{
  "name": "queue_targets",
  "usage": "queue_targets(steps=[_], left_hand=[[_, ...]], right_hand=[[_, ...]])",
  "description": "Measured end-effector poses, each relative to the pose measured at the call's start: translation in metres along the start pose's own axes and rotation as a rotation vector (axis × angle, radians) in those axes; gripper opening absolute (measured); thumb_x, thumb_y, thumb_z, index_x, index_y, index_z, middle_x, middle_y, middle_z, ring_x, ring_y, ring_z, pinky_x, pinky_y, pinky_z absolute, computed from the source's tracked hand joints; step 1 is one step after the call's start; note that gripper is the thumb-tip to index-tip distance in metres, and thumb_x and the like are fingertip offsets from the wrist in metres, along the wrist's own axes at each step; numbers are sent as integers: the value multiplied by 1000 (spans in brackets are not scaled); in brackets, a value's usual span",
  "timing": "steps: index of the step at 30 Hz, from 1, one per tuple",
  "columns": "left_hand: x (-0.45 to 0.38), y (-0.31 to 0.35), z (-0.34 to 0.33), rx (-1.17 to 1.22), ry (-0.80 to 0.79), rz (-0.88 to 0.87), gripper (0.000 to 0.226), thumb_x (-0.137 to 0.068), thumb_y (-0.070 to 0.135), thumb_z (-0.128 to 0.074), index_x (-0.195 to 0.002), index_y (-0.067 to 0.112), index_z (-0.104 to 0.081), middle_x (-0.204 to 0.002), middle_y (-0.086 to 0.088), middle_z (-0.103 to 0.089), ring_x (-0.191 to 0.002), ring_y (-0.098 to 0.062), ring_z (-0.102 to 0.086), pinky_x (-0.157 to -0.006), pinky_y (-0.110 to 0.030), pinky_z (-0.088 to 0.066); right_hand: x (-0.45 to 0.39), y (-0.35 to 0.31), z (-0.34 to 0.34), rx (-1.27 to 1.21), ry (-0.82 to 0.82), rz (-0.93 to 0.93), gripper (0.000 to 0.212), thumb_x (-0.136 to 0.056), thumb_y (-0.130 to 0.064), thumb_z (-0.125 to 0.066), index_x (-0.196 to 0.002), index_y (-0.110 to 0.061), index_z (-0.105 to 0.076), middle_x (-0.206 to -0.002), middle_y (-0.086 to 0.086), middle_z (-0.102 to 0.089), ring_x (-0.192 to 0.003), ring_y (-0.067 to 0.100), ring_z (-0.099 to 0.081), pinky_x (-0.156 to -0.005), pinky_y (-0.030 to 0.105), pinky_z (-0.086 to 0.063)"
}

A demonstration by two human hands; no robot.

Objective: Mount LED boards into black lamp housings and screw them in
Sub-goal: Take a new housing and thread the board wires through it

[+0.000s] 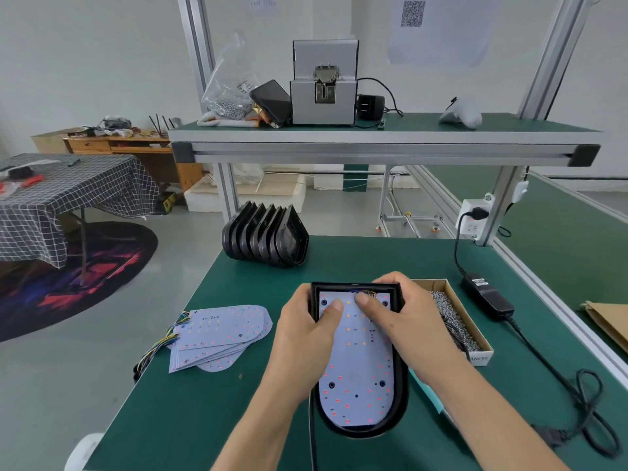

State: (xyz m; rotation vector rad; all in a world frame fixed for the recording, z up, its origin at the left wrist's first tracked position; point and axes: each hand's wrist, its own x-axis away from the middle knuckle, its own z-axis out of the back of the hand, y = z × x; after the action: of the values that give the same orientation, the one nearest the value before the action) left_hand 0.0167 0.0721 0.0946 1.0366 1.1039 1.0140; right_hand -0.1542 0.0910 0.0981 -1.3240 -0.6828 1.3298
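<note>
A black lamp housing (401, 399) lies on the green bench in front of me, with a white LED board (360, 379) lying inside it. My left hand (306, 338) grips the housing's left side, its thumb pressing the top of the board. My right hand (397, 314) grips the right side and far corner, thumb also pressing on the board. Bundled wires show at the board's far end between my thumbs. A fanned stack of spare LED boards (221, 334) with coloured wires lies to the left. A row of empty black housings (266, 236) stands behind.
A cardboard box of screws (452, 321) sits right of my hands. A black power adapter (486, 294) and its cable trail along the right side. On the upper shelf stand a screw feeder machine (324, 85) and a bag of screws (231, 93).
</note>
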Motion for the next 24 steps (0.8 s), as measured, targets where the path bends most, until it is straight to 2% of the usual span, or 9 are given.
queue_targets(steps=[4, 8, 10, 13, 15, 17, 20, 22, 24], left_hand=[[-2, 7, 1, 156, -45, 86, 17, -92, 34, -63, -106, 29, -71, -107, 4, -77, -106, -24, -72, -98, -54, -56], [-4, 10, 3, 224, -90, 84, 27, -91, 38, -63, -111, 23, -73, -113, -3, -77, -112, -30, -70, -105, -58, -51], [-5, 8, 5, 352, -163, 147, 40, -98, 50, -58, -118, 19, -73, -121, -10, -75, -117, -35, -68, -109, -57, -49], [-8, 5, 9, 454, -209, 259, 59, -105, 58, -37, -120, 14, -74, -118, -12, -76, -101, -28, -70, -92, -45, -54], [-8, 3, 10, 447, -207, 259, 52, -110, 43, -36, -110, 12, -78, -108, -10, -78, -85, -19, -70, -73, -29, -57], [-5, -2, 11, 379, -241, 220, 33, -110, 20, -47, -105, 12, -78, -101, -9, -78, -79, -16, -69, -65, -22, -54], [-4, -9, 14, 211, -266, 74, 24, -98, -2, -63, -115, 13, -73, -112, -7, -78, -95, -21, -68, -78, -39, -59], [-3, -9, 13, 127, -243, -2, 31, -91, 7, -70, -116, 25, -73, -114, 2, -77, -95, -22, -63, -89, -51, -56], [0, -9, 10, -20, -193, -43, 39, -84, 22, -71, -118, 42, -70, -109, 22, -72, -84, -12, -55, -80, -35, -54]], right_hand=[[-3, -6, 2, -13, 29, 15, 15, -83, -42, -80, -91, -38, -68, -87, -9, -76, -79, 12, -71, -75, 34, -54], [-5, -7, 6, -55, 31, -27, 14, -85, -38, -83, -89, -35, -69, -87, -5, -77, -78, 13, -72, -72, 32, -56], [-7, -8, 8, -104, 47, -67, 14, -89, -29, -84, -87, -32, -70, -87, -1, -77, -76, 14, -72, -68, 30, -56], [-7, -10, 11, -171, 72, -142, 12, -90, -22, -82, -88, -24, -71, -90, 8, -77, -74, 16, -71, -67, 31, -57], [-6, -13, 13, -211, 84, -161, 13, -89, -19, -82, -93, -15, -70, -89, 8, -78, -72, 14, -70, -62, 25, -57], [-5, -16, 15, -238, 80, -171, 15, -89, -19, -82, -93, -12, -69, -84, 3, -78, -68, 12, -69, -57, 21, -54], [-3, -16, 18, -278, 48, -197, 16, -89, -21, -81, -94, -12, -69, -81, 0, -77, -65, 11, -70, -55, 20, -53], [-3, -16, 19, -334, 30, -232, 24, -84, -25, -83, -94, -9, -68, -79, 1, -76, -63, 13, -70, -53, 22, -54], [-3, -15, 23, -400, 10, -273, 35, -75, -32, -83, -96, -9, -68, -81, 4, -76, -63, 17, -71, -53, 26, -55]])
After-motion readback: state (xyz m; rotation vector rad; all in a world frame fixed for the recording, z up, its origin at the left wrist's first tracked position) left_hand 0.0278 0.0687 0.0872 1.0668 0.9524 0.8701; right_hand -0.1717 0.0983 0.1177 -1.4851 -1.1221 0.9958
